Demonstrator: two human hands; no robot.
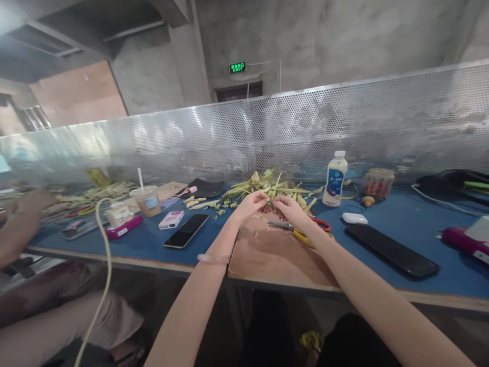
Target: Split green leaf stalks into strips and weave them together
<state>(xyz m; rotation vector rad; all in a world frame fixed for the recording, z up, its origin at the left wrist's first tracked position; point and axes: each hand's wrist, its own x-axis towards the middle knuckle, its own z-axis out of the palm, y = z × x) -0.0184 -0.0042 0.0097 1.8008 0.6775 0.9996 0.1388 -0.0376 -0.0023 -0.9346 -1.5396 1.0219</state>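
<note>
My left hand [249, 206] and my right hand [291, 210] are close together above the near edge of a pile of green and yellowish plant stalks [263, 182]. Each has its fingers pinched on a thin green plant piece [269, 202], whose exact kind I cannot make out. Below them is a brown wooden board [275, 260] with a few plant scraps on it. Scissors with red and yellow handles [325, 225] lie on the board's right side, partly hidden by my right forearm. Small green clippings [220, 208] are scattered left of my left hand.
A black phone [187, 231], a small box [171, 219] and an iced drink cup [147, 202] stand left. To the right are a bottle [336, 181], a white earphone case [354, 218] and a power bank-like black slab [391, 250]. Another person's arm [19, 224] reaches in at far left.
</note>
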